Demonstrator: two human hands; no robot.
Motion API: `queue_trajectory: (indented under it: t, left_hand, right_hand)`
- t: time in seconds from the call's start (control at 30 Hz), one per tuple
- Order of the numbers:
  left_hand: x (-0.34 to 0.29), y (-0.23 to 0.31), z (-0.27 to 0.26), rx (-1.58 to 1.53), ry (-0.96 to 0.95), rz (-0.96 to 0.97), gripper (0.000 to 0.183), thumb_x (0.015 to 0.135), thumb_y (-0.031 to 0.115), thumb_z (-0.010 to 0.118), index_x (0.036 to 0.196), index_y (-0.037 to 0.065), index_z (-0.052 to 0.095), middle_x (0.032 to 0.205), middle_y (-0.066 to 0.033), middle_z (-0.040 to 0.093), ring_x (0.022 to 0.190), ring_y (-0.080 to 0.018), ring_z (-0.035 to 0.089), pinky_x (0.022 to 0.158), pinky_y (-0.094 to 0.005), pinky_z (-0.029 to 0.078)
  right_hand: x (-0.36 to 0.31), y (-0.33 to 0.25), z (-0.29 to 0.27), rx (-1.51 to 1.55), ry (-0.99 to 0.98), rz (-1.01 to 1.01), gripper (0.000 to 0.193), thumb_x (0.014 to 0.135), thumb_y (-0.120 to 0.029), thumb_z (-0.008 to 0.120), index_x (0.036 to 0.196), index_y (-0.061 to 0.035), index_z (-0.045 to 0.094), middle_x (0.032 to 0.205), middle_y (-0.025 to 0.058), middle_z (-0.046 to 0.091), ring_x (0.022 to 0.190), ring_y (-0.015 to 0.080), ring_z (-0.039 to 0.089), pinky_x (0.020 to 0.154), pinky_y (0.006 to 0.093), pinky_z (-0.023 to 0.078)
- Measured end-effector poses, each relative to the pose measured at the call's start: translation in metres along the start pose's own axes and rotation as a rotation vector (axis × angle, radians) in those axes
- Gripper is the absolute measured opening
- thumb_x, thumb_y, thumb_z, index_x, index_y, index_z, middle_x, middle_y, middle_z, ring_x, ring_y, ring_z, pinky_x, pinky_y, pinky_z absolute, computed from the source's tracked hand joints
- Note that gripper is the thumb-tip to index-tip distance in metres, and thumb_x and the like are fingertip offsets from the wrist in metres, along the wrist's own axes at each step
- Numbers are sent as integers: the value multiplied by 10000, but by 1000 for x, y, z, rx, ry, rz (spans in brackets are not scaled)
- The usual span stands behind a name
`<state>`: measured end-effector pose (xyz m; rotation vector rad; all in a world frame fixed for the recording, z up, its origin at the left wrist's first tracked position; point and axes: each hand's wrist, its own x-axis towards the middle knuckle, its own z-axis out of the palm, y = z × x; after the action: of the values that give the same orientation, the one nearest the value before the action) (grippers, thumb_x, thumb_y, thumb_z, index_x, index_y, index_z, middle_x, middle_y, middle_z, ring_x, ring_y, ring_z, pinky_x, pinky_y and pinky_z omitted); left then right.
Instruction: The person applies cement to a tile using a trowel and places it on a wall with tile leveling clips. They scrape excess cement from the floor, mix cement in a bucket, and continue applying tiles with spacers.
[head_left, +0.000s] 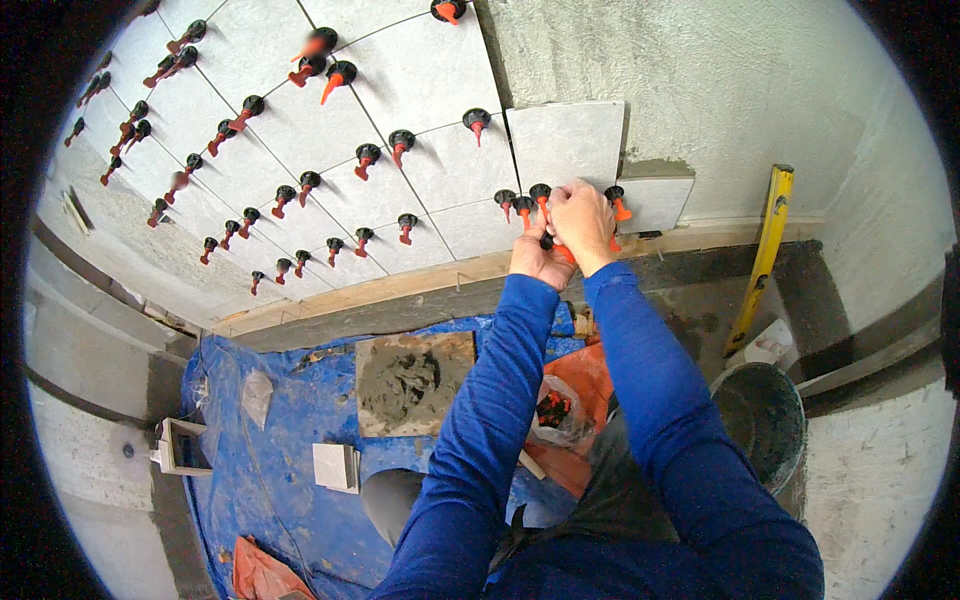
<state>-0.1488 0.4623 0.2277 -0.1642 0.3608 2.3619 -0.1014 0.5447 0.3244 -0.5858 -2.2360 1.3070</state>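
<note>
My left hand [541, 263] and my right hand [582, 222] meet at the lower edge of the wall tiles. The fingers of my left hand close around a black and orange tile leveler [564, 252]. Curled over it from above, my right hand hides its own fingertips, so what it grips cannot be made out. Other tile levelers sit in the joint close by: one upright [524, 206] left of my hands, another [619, 203] to their right. Above my hands is a light grey square tile [566, 142]; a smaller cut tile [655, 203] lies right of them.
A wooden batten [470, 268] runs under the tiles. A yellow spirit level [765, 255] leans on the right beside a dark bucket [765, 420]. Below lie a mortar-covered board [415, 385], a blue tarp [290, 480], a tile stack [336, 467] and a bag of levelers [555, 410].
</note>
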Motion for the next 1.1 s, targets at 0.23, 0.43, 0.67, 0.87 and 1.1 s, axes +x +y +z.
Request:
queue_trajectory:
  t: [0.23,0.43,0.67,0.87,1.1]
  left_hand:
    - [-23,-7,31,78,-16,2,369,1007,258,542,1304,46,596,1296,-187,653,1159,-383,634,1028,-547,490]
    - [-28,-6,34,98,52,3,378,1003,257,533,1302,34,593,1294,-194,653,1174,-388,629,1037,-583,474]
    - [-17,-4,24,-10,41,-19,385,983,263,587,1305,53,592,1300,-182,655,1186,-384,628,1056,-593,461]
    - [-31,-5,21,77,-58,-58,426,983,378,609,1281,74,603,1255,-139,675,1113,-335,652,1004,-531,487]
    - [-122,13,36,230,12,158,238,908,223,617,1039,26,649,884,-73,629,831,-231,588,785,-418,494]
  right_hand:
    - [-13,-16,2,-474,180,-337,339,908,-365,677,906,-31,736,920,200,716,916,394,699,806,512,549]
    - [-4,-18,1,-406,-21,-111,400,958,-392,600,963,-19,743,1015,231,719,971,423,695,843,531,544]
    - [1,-12,2,-392,-92,-49,473,1002,-433,514,988,-23,749,1029,249,720,991,434,693,857,536,537]
    - [-3,-18,-17,-172,-240,67,483,987,-467,542,926,-31,740,958,245,726,944,425,703,828,541,536]
    - [-25,-32,-50,-15,-128,-323,422,896,-452,703,884,-32,748,852,201,734,825,352,723,720,444,551]
